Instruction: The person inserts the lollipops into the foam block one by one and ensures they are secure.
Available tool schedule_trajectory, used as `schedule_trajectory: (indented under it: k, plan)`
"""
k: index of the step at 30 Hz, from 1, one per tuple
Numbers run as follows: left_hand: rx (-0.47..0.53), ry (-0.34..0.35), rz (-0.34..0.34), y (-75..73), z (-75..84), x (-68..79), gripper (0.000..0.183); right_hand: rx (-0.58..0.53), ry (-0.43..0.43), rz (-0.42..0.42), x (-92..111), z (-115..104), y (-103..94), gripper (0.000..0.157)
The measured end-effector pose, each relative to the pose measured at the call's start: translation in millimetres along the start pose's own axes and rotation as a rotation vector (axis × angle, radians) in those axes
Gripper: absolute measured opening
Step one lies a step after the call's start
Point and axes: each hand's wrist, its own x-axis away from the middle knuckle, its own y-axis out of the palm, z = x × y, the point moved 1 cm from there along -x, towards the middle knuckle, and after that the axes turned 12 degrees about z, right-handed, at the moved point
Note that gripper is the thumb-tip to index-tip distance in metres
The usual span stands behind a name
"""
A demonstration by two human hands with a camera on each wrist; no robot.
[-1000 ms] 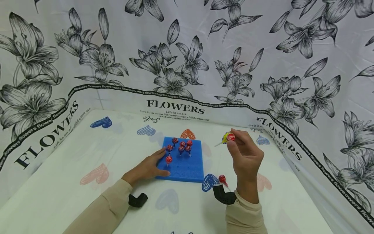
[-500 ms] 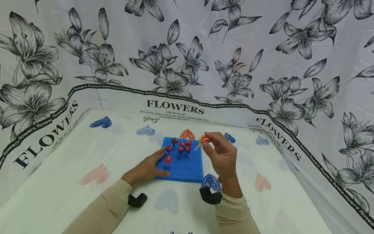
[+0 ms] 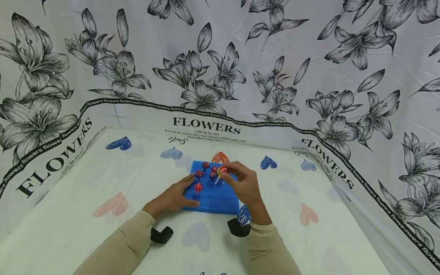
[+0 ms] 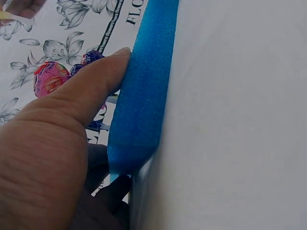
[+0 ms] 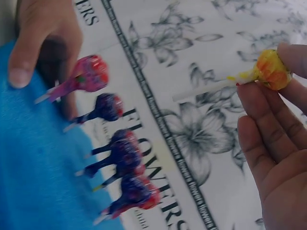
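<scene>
My right hand [image 3: 245, 186] pinches the head of a yellow-and-red wrapped lollipop [image 3: 222, 170] between thumb and fingers, above the back right of a blue foam block [image 3: 214, 200]. In the right wrist view that lollipop's [image 5: 272, 69] white stick points away from the fingers. Several lollipops stand upright in the foam, among them a pink-and-red one [image 5: 91, 74] and dark blue ones [image 5: 125, 151]. My left hand [image 3: 173, 195] rests on the block's left side, thumb [image 4: 103, 72] at its top edge and fingers along the side.
A white cloth [image 3: 137, 183] printed with hearts covers the table. Behind it hangs a flower-printed curtain [image 3: 203, 76]. Black curved pieces stick out by the left sleeve [image 3: 162, 235] and by the right sleeve [image 3: 238, 228].
My right hand has carried the yellow lollipop leftward from right of the foam to over its back right part. The loose red lollipop on the cloth is now hidden. My left hand stays put.
</scene>
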Motion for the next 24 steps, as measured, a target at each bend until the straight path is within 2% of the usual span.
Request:
schedule_trajectory:
  k: [5,9,15,24]
  plan:
    - [-0.010,-0.006,0.004,0.4,-0.8,-1.9,0.100,0.037,0.116,-0.057,4,2,9.7,0.024]
    - [-0.020,-0.010,0.001,1.4,-2.7,-2.4,0.101,0.043,0.195,-0.104,8,11,15.0,0.022]
    - [-0.021,0.013,0.002,0.9,-3.4,-2.9,0.100,0.010,0.214,-0.140,14,23,18.2,0.022]
    - [-0.013,0.022,0.004,0.9,-2.8,-2.5,0.100,0.056,0.263,-0.178,19,31,17.6,0.021]
